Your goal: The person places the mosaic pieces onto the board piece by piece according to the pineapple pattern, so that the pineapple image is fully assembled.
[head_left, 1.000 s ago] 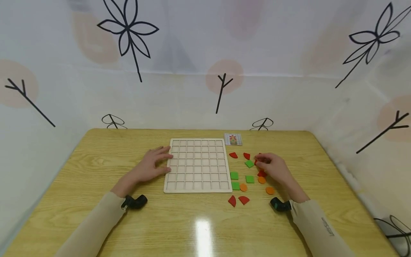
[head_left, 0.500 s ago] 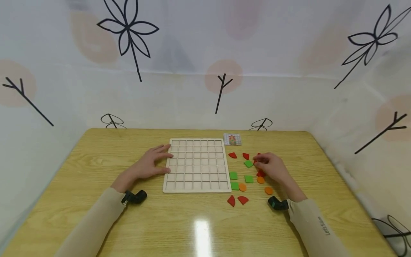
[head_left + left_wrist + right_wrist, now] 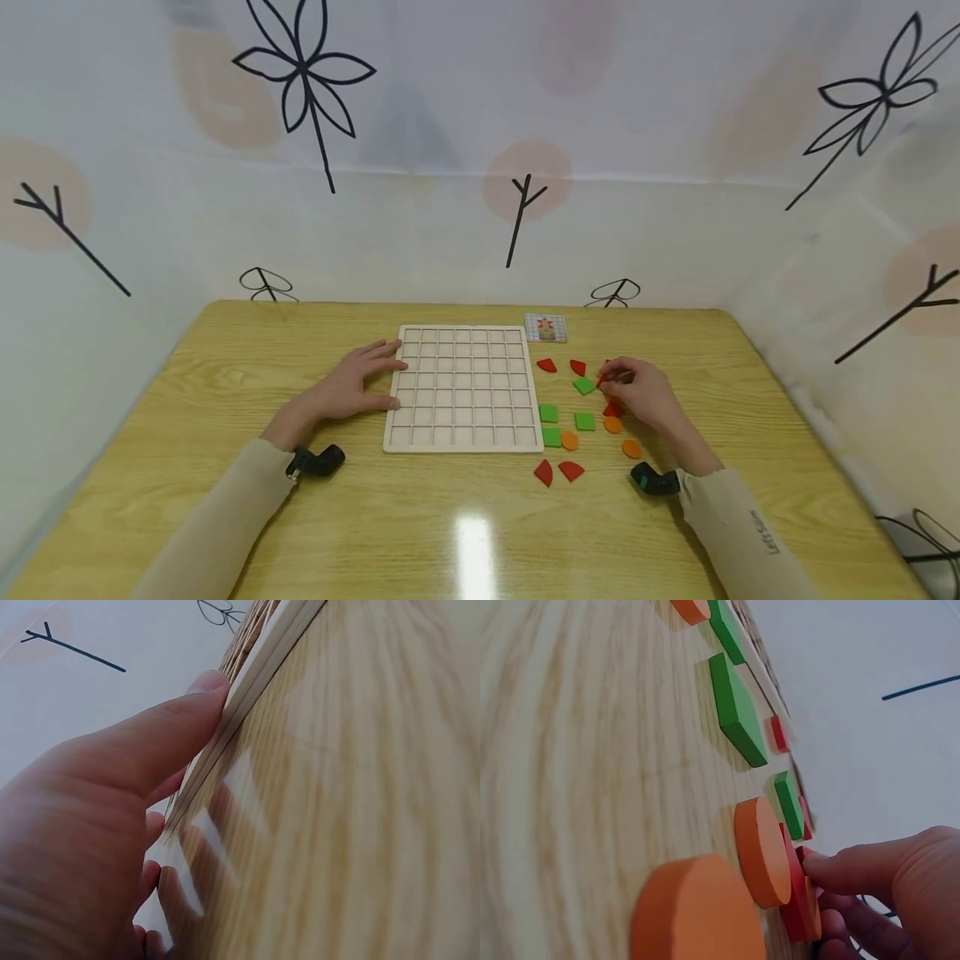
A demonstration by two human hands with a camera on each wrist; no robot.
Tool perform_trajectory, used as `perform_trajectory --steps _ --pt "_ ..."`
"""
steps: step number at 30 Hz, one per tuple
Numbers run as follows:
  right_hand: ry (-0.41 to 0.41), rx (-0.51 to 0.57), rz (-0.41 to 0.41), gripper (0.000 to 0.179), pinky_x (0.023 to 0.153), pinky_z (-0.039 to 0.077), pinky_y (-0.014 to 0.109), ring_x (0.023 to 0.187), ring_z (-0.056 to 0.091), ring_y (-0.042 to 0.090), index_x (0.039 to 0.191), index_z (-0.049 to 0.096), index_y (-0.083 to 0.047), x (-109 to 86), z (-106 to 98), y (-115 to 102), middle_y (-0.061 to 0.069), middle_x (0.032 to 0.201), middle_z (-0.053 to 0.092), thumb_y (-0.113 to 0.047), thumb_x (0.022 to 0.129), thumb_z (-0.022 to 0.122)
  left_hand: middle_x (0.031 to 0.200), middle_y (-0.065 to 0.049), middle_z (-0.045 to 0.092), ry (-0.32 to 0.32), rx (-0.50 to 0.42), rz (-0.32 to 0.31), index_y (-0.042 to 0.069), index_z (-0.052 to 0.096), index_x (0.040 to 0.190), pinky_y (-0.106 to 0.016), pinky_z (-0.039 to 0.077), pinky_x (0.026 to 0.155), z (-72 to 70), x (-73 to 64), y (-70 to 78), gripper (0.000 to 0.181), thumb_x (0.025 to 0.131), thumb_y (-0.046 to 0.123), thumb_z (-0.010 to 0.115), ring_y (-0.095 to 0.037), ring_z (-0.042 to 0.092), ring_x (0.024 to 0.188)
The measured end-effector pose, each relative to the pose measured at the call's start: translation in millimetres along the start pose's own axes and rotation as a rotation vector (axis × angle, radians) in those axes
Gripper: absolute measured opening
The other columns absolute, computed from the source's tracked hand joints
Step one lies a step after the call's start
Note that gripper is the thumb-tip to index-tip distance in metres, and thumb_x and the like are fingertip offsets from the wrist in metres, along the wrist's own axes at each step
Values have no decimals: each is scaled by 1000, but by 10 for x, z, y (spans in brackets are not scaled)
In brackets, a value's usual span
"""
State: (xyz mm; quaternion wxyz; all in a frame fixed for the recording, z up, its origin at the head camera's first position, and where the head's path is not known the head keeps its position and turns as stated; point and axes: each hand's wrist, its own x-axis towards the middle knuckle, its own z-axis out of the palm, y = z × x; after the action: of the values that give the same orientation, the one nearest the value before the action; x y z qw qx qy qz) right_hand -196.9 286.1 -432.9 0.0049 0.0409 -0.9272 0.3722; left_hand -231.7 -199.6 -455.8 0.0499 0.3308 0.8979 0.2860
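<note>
A pale wooden grid board [image 3: 463, 389] lies mid-table, its cells bare. My left hand [image 3: 348, 383] touches the board's left edge with fingers spread; in the left wrist view the thumb [image 3: 187, 712] lies along the rim. Right of the board, my right hand [image 3: 643, 393] pinches a red wedge piece [image 3: 602, 380] between thumb and fingertips, low over the table. Another red wedge [image 3: 612, 409] lies just under that hand, with an orange disc [image 3: 763, 851] close beside it in the right wrist view. A green square [image 3: 583, 386] lies left of the fingertips.
Other green squares [image 3: 585, 422], orange discs [image 3: 632, 449] and red wedges [image 3: 572, 472] are scattered right of the board. A small picture card [image 3: 546, 327] lies by the board's top right corner. A patterned white cloth [image 3: 420, 225] stands behind the table.
Both hands stay in nearly the same places. The whole head view shifts slightly, and the pieces and board keep their arrangement.
</note>
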Motion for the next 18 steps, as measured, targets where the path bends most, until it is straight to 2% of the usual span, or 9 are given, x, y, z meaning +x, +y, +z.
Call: perform_trajectory --steps 11,18 --pt "14 42 12 14 69 48 26 88 58 26 109 66 0 40 -24 -126 13 101 69 -6 96 65 162 -9 27 7 18 18 15 57 141 -62 14 115 -5 3 -11 62 88 43 74 -35 16 149" --pt "20 98 -10 15 72 48 26 89 59 27 110 67 1 237 219 -328 16 104 68 -6 96 66 161 -12 29 27 15 34 14 58 140 -64 15 114 8 -10 -17 60 89 42 74 -39 18 148"
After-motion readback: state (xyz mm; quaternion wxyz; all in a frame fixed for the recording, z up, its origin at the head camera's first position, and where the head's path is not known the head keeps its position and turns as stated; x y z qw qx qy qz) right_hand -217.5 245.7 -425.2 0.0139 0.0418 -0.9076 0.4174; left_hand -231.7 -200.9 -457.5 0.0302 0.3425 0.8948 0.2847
